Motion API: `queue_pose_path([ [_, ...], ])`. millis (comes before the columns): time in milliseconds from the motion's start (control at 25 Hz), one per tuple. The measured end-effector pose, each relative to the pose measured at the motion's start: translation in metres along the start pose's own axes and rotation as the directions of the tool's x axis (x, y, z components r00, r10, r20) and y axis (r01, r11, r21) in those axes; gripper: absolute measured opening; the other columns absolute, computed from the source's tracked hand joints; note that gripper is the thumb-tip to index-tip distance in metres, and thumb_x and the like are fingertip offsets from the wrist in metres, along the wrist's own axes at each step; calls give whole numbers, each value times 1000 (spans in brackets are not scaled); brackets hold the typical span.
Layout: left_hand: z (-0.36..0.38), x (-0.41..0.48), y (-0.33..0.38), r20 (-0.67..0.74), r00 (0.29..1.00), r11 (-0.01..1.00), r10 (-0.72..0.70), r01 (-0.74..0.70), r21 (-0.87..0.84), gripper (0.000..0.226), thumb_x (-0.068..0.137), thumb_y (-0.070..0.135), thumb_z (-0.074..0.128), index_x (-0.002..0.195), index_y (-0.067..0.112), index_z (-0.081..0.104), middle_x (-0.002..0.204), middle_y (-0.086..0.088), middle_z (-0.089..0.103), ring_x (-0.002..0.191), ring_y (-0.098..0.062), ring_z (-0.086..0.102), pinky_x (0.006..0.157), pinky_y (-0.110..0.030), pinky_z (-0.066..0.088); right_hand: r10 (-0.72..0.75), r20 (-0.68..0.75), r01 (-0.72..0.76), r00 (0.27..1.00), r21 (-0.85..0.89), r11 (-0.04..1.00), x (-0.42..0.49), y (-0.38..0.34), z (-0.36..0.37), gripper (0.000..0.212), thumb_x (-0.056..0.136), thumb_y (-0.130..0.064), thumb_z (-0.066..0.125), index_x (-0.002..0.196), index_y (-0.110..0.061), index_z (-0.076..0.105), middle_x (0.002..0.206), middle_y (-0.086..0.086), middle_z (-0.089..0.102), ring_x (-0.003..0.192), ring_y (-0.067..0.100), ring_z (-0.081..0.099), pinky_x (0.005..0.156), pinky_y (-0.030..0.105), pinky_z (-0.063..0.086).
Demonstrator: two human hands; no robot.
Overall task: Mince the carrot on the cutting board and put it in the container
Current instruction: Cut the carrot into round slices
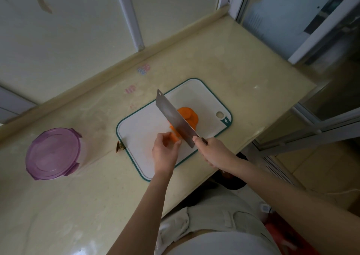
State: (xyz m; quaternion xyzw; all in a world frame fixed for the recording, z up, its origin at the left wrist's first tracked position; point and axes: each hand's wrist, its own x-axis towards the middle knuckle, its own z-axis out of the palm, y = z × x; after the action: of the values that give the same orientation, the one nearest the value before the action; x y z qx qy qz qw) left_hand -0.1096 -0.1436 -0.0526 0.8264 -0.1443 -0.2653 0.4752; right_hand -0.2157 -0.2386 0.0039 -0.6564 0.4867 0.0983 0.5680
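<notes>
So the carrot [187, 117] is on the cutting board [144, 124], which sits near the front edge of the counter [214, 60], toward its right end. Part of it is already in round slices, piled just on the far-right side of the knife [175, 118]. The uncut stub is on the other side of the blade, right up against it.

The left hand [165, 150] is the one on the stub. Its fingers [168, 137] are curled over and pinch the stub from the near-left side, fingertips just beside the flat of the blade. The right hand [212, 151] is wrapped tight round the knife handle at the board's front edge, with the blade running diagonally away toward the back-left.

I'd say the stub's long axis crosses the blade roughly square, but it's mostly hidden under the fingers, so I can't be sure. The next cut depends on that thin gap between fingertips and steel.

The container [53, 153] is well off toward the counter's left end, purple lid on, so it needs opening later.
</notes>
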Motion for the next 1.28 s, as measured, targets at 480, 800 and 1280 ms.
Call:
queue_pose_path([
  [480, -6, 0, 6, 11, 1000, 991, 11, -12, 131, 42, 77, 16, 75, 115, 13, 58, 109, 0, 58, 96, -14, 54, 77, -18, 41, 120, 25, -121, 993, 86, 989, -2, 14, 13, 45, 96, -47, 42, 62, -17, 40, 55, -1, 38, 40, 9, 35, 36, 18, 28],
  [800, -4, -3, 9, 36, 998, 998, 42, -43, 53, 32, 80, 15, 72, 110, 12, 62, 105, -2, 65, 91, -11, 61, 66, -5, 46, 106, 49, -110, 993, 82, 991, 3, 8, 26, 45, 96, -50, 39, 65, -18, 41, 57, -2, 37, 44, 10, 35, 40, 20, 30],
  [1280, -5, -2, 4, 23, 1000, 1000, -8, 8, 13, 28, 78, 9, 73, 103, 14, 61, 95, 5, 63, 88, -11, 61, 71, -10, 45, 14, -11, -14, 1000, 68, 998, -13, 24, 14, 50, 96, -49, 41, 58, -17, 41, 50, -3, 40, 41, 9, 36, 45, 25, 28],
])
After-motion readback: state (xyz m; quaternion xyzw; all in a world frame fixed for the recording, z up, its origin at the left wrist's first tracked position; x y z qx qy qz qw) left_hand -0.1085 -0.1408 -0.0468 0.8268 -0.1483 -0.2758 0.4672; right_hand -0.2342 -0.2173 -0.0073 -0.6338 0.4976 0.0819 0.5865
